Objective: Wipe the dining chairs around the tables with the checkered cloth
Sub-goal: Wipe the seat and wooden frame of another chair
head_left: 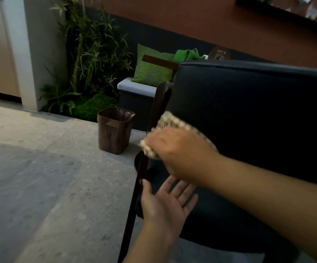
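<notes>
Head view shows your beige-and-white checkered cloth (170, 123) bunched under your right hand (176, 150), pressed against the left edge of the dark padded dining chair (248, 114), right where the black upholstery meets the dark wooden frame post (160, 103). Your fingers curl down over the cloth, so most of it is hidden beneath the palm; only its upper fold and a corner at the lower left show past the hand. That hold looks meant to keep the cloth flat on the surface as you rub, and the blur on both suggests a stroke under way. You reach across from the right, so your forearm passes in front of the chair's back.

Your left hand (165, 204) sits just below, fingers straight and spread, palm up, holding nothing. It is close to the seat edge beside the post, but you cannot tell from this view whether it touches the chair; it may be there to steady it or to catch the cloth.

Farther out, a brown wood-grain waste bin (115, 132) stands on the speckled grey floor (40, 168), well apart from the chair. Behind it are a grey-cushioned bench (134, 87) with a green leaf-patterned pillow (153, 68), and a bamboo plant (85, 54) in the corner.
</notes>
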